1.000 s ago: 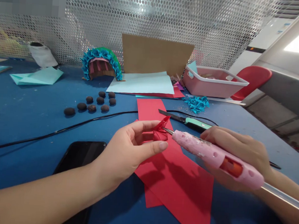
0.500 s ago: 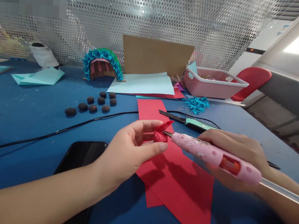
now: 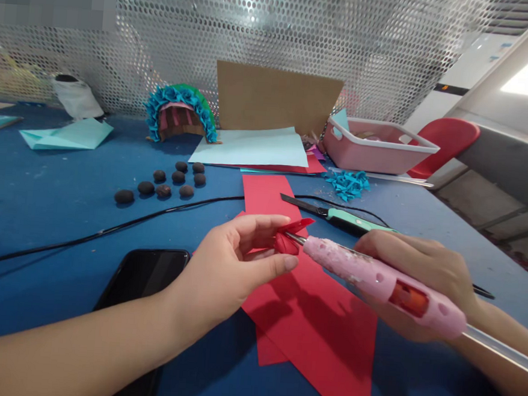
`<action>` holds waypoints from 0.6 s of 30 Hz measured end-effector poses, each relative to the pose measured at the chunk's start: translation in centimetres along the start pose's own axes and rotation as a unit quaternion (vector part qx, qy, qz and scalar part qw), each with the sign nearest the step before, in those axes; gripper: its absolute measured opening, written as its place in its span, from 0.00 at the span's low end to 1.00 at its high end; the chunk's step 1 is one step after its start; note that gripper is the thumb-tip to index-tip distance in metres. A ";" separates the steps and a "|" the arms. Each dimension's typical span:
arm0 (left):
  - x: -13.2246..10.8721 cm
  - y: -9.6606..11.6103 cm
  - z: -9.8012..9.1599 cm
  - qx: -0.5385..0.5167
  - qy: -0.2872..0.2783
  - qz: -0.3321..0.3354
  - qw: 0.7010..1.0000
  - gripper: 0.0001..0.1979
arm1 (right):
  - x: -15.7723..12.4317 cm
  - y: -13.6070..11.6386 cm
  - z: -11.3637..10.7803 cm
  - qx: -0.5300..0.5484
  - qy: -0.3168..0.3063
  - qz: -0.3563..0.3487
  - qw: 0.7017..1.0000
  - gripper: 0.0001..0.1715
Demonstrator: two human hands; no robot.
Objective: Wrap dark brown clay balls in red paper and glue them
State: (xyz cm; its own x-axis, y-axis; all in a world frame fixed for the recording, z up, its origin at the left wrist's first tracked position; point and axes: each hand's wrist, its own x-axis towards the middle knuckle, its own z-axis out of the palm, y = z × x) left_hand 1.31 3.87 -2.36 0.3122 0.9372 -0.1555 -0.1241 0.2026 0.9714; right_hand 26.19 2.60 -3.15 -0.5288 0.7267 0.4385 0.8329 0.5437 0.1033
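My left hand (image 3: 241, 260) is closed around a small folded piece of red paper (image 3: 287, 243), one pointed flap of it sticking out to the right. A pink hot glue gun (image 3: 367, 274) is in my right hand (image 3: 425, 275), its metal nozzle at the folds of that piece. Whether the tip touches the paper is hard to see. From the back of the gun runs a clear glue stick (image 3: 501, 350). Under both hands lie red paper sheets (image 3: 327, 335). A green-handled utility knife (image 3: 353, 221) rests just beyond my right hand.
A black phone (image 3: 145, 280) lies beside my left forearm, and a black cable (image 3: 108, 229) crosses the blue table. Several dark round balls (image 3: 146, 188), blue paper scraps (image 3: 349, 184), a pink basket (image 3: 375, 154), pale blue sheets (image 3: 253, 148) and a blue-trimmed arch (image 3: 180, 98) stand farther back.
The red folded piece has turned slightly, its flap now pointing more to the right. The glue gun has shifted a little, its rear end slightly lower and farther right.
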 end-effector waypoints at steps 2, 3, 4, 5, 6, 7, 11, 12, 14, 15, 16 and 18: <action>0.0 0.0 0.0 0.001 -0.007 -0.001 1.000 0.21 | 0.0 -0.1 0.0 0.002 -0.002 0.008 1.000 0.02; 0.1 0.1 0.0 -0.002 -0.007 -0.001 1.000 0.21 | 0.0 -0.2 0.0 0.003 -0.005 0.012 1.000 0.03; 0.1 0.1 0.0 -0.005 -0.006 -0.001 1.000 0.21 | 0.0 -0.2 0.0 0.004 -0.007 0.014 1.000 0.03; 0.1 0.1 0.1 -0.009 -0.004 0.001 1.000 0.21 | -0.1 -0.2 0.0 0.005 -0.010 0.016 1.000 0.04; 0.1 0.1 0.1 -0.013 -0.001 0.003 1.000 0.21 | 0.0 -0.2 0.0 0.008 -0.009 0.016 1.000 0.03; 0.1 0.1 0.1 -0.016 0.003 0.004 1.000 0.21 | 0.0 -0.2 0.0 0.010 -0.007 0.013 1.000 0.03; 0.2 0.0 0.1 -0.029 0.018 0.009 0.999 0.22 | 0.2 -0.1 0.0 0.015 0.006 -0.013 1.000 0.07; 0.2 -0.1 0.1 -0.032 0.021 0.012 0.999 0.21 | 0.2 0.0 0.0 0.009 0.009 -0.015 1.000 0.08; 0.2 -0.1 0.1 -0.036 0.020 0.020 0.999 0.21 | 0.2 0.1 0.0 -0.009 0.012 -0.009 1.000 0.07; 0.2 -0.1 0.1 -0.038 0.017 0.022 0.999 0.21 | 0.1 0.2 0.1 -0.017 0.012 -0.004 1.000 0.05; 0.2 -0.1 0.1 -0.040 0.014 0.022 0.999 0.21 | 0.1 0.2 0.2 -0.023 0.010 0.000 1.000 0.04; 0.1 0.0 0.2 -0.042 0.010 0.020 0.999 0.21 | 0.0 0.4 0.3 -0.025 0.012 0.002 1.000 0.03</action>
State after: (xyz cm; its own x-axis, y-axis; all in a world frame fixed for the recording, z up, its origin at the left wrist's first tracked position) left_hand 1.50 3.94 -2.39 0.2861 0.9505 -0.1214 -0.2146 0.1871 0.9586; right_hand 26.48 2.93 -3.41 -0.5228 0.7181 0.4594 0.8419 0.5194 0.1462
